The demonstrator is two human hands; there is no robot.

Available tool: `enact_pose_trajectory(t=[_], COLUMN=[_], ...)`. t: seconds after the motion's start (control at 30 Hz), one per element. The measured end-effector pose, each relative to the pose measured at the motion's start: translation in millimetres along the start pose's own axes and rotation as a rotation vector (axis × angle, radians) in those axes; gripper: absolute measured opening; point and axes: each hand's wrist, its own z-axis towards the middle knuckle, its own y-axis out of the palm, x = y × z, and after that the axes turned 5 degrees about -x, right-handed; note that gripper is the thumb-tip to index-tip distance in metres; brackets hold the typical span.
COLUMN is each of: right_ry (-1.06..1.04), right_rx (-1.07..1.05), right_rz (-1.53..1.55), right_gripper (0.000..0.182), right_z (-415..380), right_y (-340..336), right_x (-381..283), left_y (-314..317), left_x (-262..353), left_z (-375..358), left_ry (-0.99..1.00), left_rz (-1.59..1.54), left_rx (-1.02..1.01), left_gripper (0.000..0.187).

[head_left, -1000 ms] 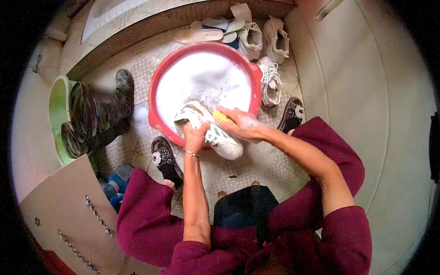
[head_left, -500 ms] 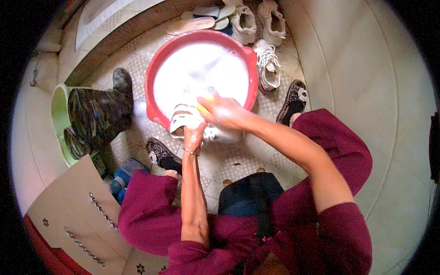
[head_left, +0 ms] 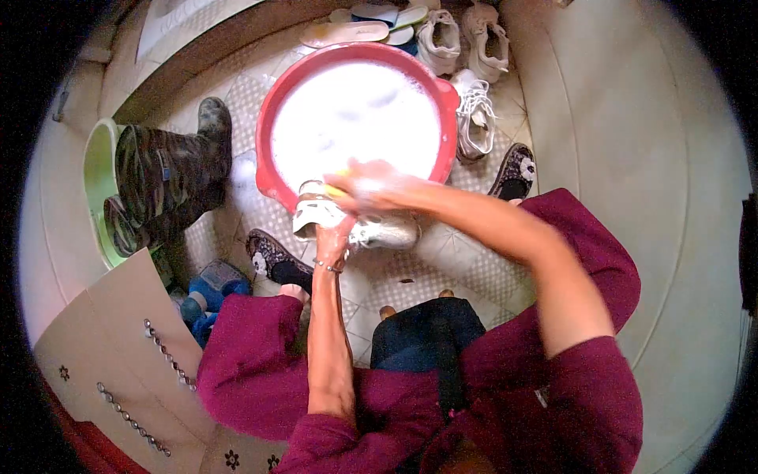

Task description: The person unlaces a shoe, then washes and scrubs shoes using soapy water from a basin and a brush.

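A red basin [head_left: 270, 175] of white suds stands on the tiled floor before me. At its near rim my left hand [head_left: 335, 235] is pushed partly into a white shoe [head_left: 317, 215], its fingers mostly hidden by the shoe. My right hand [head_left: 377, 188], smeared by motion, is closed around a yellow object [head_left: 339, 183], possibly a brush or sponge, against the shoe. Another light-coloured shoe [head_left: 388, 232] lies on the floor just right of my left hand, outside the basin.
Several white shoes [head_left: 475, 118] stand right of and behind the basin, with slippers [head_left: 344, 33] at the back. Camouflage boots [head_left: 162, 178] lean over a green tub [head_left: 96, 186] at left. A cabinet [head_left: 103, 340] is at lower left; a wall [head_left: 624, 158] rises at right.
My right hand has moved slightly left and down over the shoe with the yellow object. The camera view has shifted a little, so the basin appears farther right and higher.
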Motion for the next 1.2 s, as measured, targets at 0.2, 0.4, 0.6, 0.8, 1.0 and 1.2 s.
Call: enact_pose_trajectory(t=[0.2, 0.4, 0.6, 0.8, 1.0, 1.2], right_ry=[-0.083, -0.021, 0.031, -0.006, 0.107, 0.057], right_rx=[0.012, -0.019, -0.075, -0.220, -0.010, -0.180], right_rz=[-0.054, -0.038, -0.019, -0.160, -0.025, -0.113], right_gripper=[0.037, 0.035, 0.049, 0.039, 0.035, 0.047], right_z=[-28.3, -15.6, 27.4, -25.4, 52.9, -35.3], right_y=[8.4, 11.8, 12.8, -2.5, 15.6, -4.9], right_x=[17.6, 6.8, -3.0, -6.7, -1.3, -11.7], left_y=[-6.2, -10.5, -18.8, -7.7, -18.0, -7.0], left_x=[-21.0, -24.8, -34.9, -13.8, -24.6, -13.4], left_z=[13.7, 11.5, 18.8, 6.2, 18.5, 6.3], left_ry=[0.146, 0.100, 0.055, 0.028, 0.128, 0.144], left_rz=[-0.204, -0.200, -0.196, -0.368, -0.351, -0.325], left_rx=[-0.019, -0.146, -0.078, -0.088, -0.128, -0.159], left_gripper=[0.036, 0.031, 0.027, 0.029, 0.024, 0.026])
